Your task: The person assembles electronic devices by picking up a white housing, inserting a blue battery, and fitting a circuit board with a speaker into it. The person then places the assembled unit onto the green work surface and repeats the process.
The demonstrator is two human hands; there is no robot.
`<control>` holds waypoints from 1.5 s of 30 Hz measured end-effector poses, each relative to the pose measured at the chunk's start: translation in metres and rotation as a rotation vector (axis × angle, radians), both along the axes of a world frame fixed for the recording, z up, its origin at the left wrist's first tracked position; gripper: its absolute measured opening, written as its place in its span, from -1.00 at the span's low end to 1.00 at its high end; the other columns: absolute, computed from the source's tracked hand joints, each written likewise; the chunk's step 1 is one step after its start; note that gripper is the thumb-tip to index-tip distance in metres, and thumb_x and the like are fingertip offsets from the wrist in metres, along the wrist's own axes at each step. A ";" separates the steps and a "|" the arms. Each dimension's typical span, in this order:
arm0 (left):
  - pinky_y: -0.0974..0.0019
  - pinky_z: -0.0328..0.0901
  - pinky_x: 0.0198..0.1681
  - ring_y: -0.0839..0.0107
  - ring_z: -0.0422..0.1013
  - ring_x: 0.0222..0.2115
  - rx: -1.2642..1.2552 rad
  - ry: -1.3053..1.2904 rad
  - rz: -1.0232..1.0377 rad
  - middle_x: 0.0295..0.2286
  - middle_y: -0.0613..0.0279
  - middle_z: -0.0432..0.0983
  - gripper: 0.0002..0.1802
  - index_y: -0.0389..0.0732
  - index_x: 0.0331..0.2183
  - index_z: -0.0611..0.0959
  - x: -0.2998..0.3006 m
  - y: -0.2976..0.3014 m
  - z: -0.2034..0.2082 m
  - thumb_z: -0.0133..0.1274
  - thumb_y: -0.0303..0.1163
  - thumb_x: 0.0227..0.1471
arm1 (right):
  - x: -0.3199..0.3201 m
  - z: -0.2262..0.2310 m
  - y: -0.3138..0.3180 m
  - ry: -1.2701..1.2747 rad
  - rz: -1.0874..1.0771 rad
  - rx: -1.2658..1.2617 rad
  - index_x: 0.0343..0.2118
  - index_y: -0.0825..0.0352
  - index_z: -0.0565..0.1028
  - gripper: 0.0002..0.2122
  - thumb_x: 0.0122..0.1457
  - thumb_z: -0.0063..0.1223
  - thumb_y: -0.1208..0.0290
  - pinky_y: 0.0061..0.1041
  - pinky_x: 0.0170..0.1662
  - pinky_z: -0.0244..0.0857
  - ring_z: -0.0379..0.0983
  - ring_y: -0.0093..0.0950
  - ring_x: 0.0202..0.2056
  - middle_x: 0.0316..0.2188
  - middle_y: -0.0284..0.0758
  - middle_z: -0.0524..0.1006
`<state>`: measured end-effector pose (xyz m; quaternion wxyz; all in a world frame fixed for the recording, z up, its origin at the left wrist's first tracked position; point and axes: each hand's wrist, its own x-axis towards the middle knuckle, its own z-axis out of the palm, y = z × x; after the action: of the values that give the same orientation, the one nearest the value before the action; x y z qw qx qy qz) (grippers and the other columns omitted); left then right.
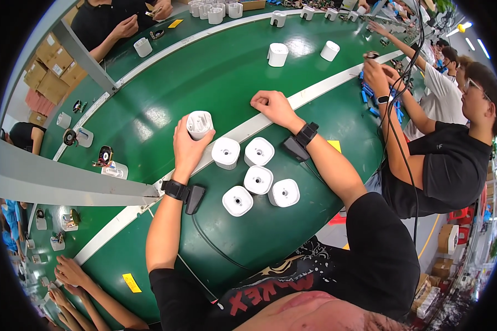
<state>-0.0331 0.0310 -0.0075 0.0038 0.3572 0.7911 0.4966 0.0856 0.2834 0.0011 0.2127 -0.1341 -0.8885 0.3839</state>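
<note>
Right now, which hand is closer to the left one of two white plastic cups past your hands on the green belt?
Right: your right hand is short of that white cup, not touching; your left hand is farther back and left, holding another cup.

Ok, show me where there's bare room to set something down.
Bare: the green surface across the white rail, between your left hand and two white housings ahead; also the table between your left forearm, that rail and the yellow label. Crowded: right of that forearm, where five white housings stand close together.
</note>
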 end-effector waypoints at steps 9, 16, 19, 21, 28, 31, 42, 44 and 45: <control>0.26 0.31 -0.05 0.30 0.45 -0.17 0.091 -0.063 -0.050 -0.20 0.12 0.51 -0.44 -0.30 -0.09 0.50 0.000 0.003 -0.002 0.30 -0.41 -0.18 | 0.001 -0.003 0.004 0.001 -0.003 -0.029 -0.38 0.43 0.58 -0.88 0.08 0.15 0.48 -0.59 -0.43 0.29 0.37 -0.67 -0.55 -0.61 -0.41 0.51; 0.22 0.32 -0.05 0.19 0.45 -0.16 0.223 -0.190 -0.043 -0.21 0.08 0.47 -0.42 -0.29 -0.10 0.50 -0.001 -0.001 -0.001 0.33 -0.40 -0.22 | -0.001 0.010 0.082 0.247 -0.445 0.033 -0.37 0.36 0.62 -0.85 0.08 0.12 0.40 -0.52 -0.27 0.41 0.56 -0.50 -0.40 -0.45 -0.28 0.63; 0.25 0.34 -0.07 0.23 0.46 -0.17 0.199 -0.175 -0.091 -0.21 0.08 0.47 -0.42 -0.30 -0.10 0.50 0.001 0.000 0.000 0.32 -0.40 -0.22 | 0.017 0.003 0.165 0.241 -0.720 0.166 -0.36 0.30 0.64 -0.83 0.05 0.10 0.36 -0.35 -0.20 0.43 0.59 -0.28 -0.33 -0.39 -0.21 0.63; 0.25 0.33 -0.07 0.23 0.46 -0.17 0.211 -0.165 -0.112 -0.21 0.08 0.47 -0.42 -0.30 -0.10 0.50 0.005 0.007 0.005 0.32 -0.40 -0.22 | 0.043 -0.005 0.228 0.057 -0.842 0.461 -0.31 0.29 0.63 -0.81 0.05 0.10 0.35 -0.27 -0.16 0.42 0.55 -0.15 -0.28 -0.33 -0.17 0.62; 0.24 0.34 -0.08 0.19 0.46 -0.18 0.190 -0.113 -0.096 -0.22 0.09 0.47 -0.42 -0.28 -0.12 0.51 0.000 -0.008 0.003 0.33 -0.37 -0.24 | 0.044 0.004 0.226 -0.369 -0.458 0.700 -0.27 0.30 0.62 -0.74 0.01 0.18 0.28 -0.28 -0.10 0.41 0.56 -0.16 -0.25 -0.31 -0.09 0.61; 0.22 0.34 -0.10 0.17 0.46 -0.19 0.187 -0.084 -0.114 -0.22 0.10 0.46 -0.42 -0.28 -0.12 0.51 0.001 -0.005 0.005 0.34 -0.36 -0.24 | 0.047 0.025 0.228 -0.485 -0.405 0.612 -0.27 0.30 0.62 -0.76 0.02 0.17 0.30 -0.27 -0.12 0.42 0.56 -0.17 -0.29 -0.35 -0.09 0.61; 0.21 0.34 -0.10 0.16 0.45 -0.19 0.208 -0.081 -0.129 -0.22 0.09 0.46 -0.40 -0.28 -0.11 0.51 0.003 -0.001 0.008 0.34 -0.35 -0.25 | 0.039 0.023 0.191 -0.200 -0.123 -1.050 -0.26 0.40 0.55 -0.85 0.20 0.07 0.42 -0.67 -0.56 0.29 0.47 -0.54 -0.49 -0.47 -0.30 0.55; 0.20 0.34 -0.10 0.16 0.45 -0.18 0.206 -0.075 -0.125 -0.22 0.09 0.46 -0.40 -0.27 -0.11 0.51 0.001 -0.001 0.006 0.34 -0.34 -0.25 | 0.028 0.017 0.152 0.004 0.158 -1.726 -0.20 0.40 0.52 -0.84 0.24 0.04 0.43 -0.77 -0.62 0.22 0.44 -0.63 -0.49 -0.40 -0.33 0.55; 0.20 0.34 -0.10 0.16 0.45 -0.19 0.214 -0.069 -0.120 -0.22 0.09 0.46 -0.39 -0.27 -0.11 0.50 0.000 -0.005 0.005 0.34 -0.34 -0.25 | 0.018 0.022 0.116 0.090 0.160 -1.785 -0.14 0.39 0.49 -0.82 0.25 0.02 0.45 -0.78 -0.59 0.24 0.45 -0.64 -0.47 -0.33 -0.32 0.54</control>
<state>-0.0333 0.0262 -0.0023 0.0225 0.3848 0.7102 0.5891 0.1034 0.3998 0.0231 0.0368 -0.1721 -0.2569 0.9503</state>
